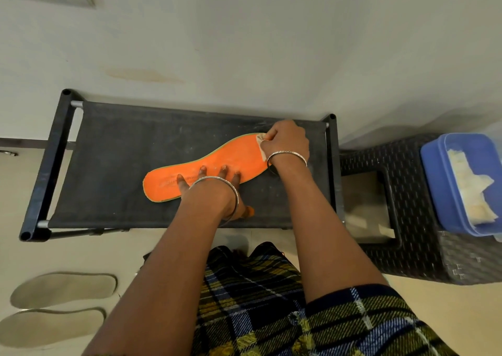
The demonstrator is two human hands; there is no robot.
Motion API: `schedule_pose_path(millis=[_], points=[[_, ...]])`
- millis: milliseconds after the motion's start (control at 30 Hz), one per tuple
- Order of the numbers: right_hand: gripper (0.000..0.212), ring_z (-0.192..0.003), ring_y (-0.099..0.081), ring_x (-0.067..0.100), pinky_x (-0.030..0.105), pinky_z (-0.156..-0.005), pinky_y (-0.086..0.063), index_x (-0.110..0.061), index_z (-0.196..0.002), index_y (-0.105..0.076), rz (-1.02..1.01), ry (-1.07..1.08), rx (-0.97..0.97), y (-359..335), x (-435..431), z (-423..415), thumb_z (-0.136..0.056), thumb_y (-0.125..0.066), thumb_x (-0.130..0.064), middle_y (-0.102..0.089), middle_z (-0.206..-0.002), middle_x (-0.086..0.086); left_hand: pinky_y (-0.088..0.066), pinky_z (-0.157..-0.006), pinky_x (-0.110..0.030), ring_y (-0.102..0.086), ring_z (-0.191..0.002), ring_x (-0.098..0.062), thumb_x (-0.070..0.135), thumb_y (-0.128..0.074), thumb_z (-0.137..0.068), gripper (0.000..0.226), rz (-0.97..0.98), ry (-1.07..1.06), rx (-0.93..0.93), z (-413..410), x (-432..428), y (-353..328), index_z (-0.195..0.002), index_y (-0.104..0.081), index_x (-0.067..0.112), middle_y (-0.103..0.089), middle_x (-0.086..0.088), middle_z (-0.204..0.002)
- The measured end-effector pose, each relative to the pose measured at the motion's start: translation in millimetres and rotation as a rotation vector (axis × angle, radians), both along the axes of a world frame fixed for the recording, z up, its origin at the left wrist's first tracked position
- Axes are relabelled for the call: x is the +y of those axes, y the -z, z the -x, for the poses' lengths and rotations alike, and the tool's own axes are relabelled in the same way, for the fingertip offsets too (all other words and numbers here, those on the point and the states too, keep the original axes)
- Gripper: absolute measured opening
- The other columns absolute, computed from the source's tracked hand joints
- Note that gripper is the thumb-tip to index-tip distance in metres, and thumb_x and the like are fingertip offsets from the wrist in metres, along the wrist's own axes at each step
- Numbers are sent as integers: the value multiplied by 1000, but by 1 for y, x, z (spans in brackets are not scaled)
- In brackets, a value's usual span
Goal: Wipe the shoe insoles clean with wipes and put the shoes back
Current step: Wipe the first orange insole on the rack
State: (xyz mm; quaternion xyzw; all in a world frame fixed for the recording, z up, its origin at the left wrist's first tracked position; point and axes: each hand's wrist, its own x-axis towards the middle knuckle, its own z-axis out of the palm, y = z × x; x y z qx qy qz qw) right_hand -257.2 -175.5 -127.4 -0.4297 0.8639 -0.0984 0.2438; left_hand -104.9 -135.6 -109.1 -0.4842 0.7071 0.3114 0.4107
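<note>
- On the black fabric shoe-rack shelf, the orange insole lies flat.
- Left hand is spread open, pinning its middle.
- Right hand pinches a wipe at the wide end.
- Looks thin, light and bendy, so it'd probably skid or curl. Best to press it flat, or lift it by an edge.

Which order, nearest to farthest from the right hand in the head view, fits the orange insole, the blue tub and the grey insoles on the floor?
1. Orange insole, under the right hand's wipe, on the rack.
2. Blue tub, on the stool to the right.
3. Grey insoles, on the floor at far left.
</note>
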Motion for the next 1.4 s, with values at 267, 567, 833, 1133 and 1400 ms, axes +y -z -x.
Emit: schedule_pose_path(millis=[267,567,833,1133,1400], points=[[48,-95,-69,28,41,-83,-59,-17,-101,-74,-296,-123,-71,-1,-2,-13,-57,-85,-31,-72,-108,5,3,-108,-71,24,-145,-33,74,-37,-88,92,-13,0,-11,7,1,-7,-149,21,37,27,10,-158],[48,-97,-69,30,37,-80,-58,-13,-108,-70,-297,-88,-31,-6,2,-9,-66,-86,-26,-70,-110,9,2,-108,-71,23,-145,-32,75,-36,-87,93,-8,-6,6,6,1,-4,-149,21,37,27,10,-158],[50,-105,-66,33,37,-79,-56,-12,-111,-67,-202,68,6,-10,7,12,-68,-86,-29,-65,-117,11,2,-109,-71,20,-146,-33,74,-37,-88,91,-13,-19,20,5,-1,-6,-150,19,36,25,11,-158],[40,-81,-71,24,40,-75,-62,-16,-89,-76,-333,-179,-88,4,11,-14,-54,-87,-30,-74,-91,5,3,-111,-70,23,-145,-33,74,-35,-88,93,-14,-4,13,7,-1,-2,-150,21,33,26,8,-158],[10,-85,-71,25,40,-82,-60,-19,-79,-76,-84,-49,-121,0,11,5,-70,-81,-21,-74,-90,3,0,-111,-70,20,-147,-30,74,-39,-87,94,-9,-1,16,5,0,-7,-152,17,32,26,5,-159]])
